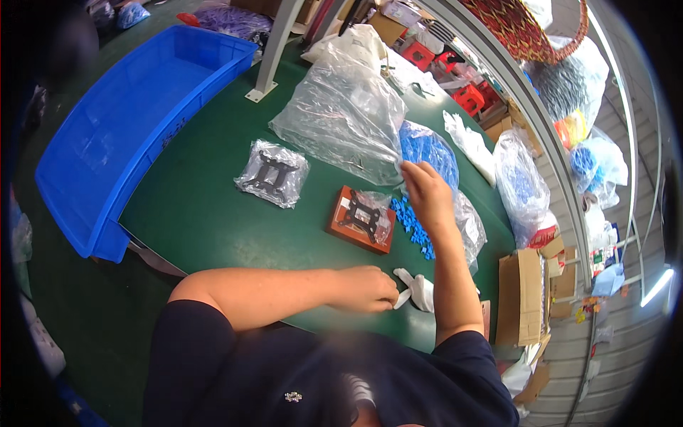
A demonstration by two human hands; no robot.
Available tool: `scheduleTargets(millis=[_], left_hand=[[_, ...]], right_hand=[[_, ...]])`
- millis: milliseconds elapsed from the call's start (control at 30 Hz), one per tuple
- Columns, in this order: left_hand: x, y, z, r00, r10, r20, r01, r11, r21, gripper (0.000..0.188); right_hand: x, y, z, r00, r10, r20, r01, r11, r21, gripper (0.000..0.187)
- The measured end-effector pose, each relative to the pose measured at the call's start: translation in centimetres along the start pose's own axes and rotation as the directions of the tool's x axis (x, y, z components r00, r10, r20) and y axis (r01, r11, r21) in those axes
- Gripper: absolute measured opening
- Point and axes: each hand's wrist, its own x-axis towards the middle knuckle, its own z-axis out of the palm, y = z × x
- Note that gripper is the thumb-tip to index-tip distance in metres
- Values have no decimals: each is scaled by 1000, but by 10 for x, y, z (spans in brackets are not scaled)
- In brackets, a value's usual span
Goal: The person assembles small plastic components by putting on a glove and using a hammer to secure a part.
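My right hand (428,191) reaches over the table with its fingers pinched at the near corner of a large clear plastic bag (338,107). A few small dark pieces show inside the bag by that corner. Closer to my body, my left hand (364,288) is curled, its fingertips against a white glove (421,293); whatever they hold is hidden. Between the hands, a black bracket (363,215) in clear wrap lies on an orange-brown box (341,226). Small blue pieces (409,220) are scattered beside it. Farther left, another black bracket (270,174) lies on a stack of clear-wrapped items.
A blue plastic bin (92,153) stands along the table's left edge. A metal post (274,53) rises at the far side. Bags of blue pieces (430,151) lie beyond my right hand. An opened cardboard box (518,299) stands at the right, and a wicker basket (523,32) hangs above.
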Motion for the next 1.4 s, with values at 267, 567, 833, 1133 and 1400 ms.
scheduleTargets(millis=[267,567,833,1133,1400], left_hand=[[5,-2,-11,998,-56,-31,55,997,-47,12],[9,1,-15,994,-98,36,98,995,4,10],[10,11,-14,1000,-25,7,24,993,119,7],[8,17,-28,900,-302,-313,260,950,-170,34],[29,36,-54,749,-531,-397,170,733,-659,63]], right_hand=[[-135,3,-63,943,316,-101,-318,948,-7,11],[-224,-6,-27,946,313,-79,-321,940,-112,43],[-247,18,-19,912,411,-9,-411,911,-27,26],[-187,31,4,727,431,534,25,-794,608,25],[-118,-10,14,795,351,494,-435,-237,869,29]])
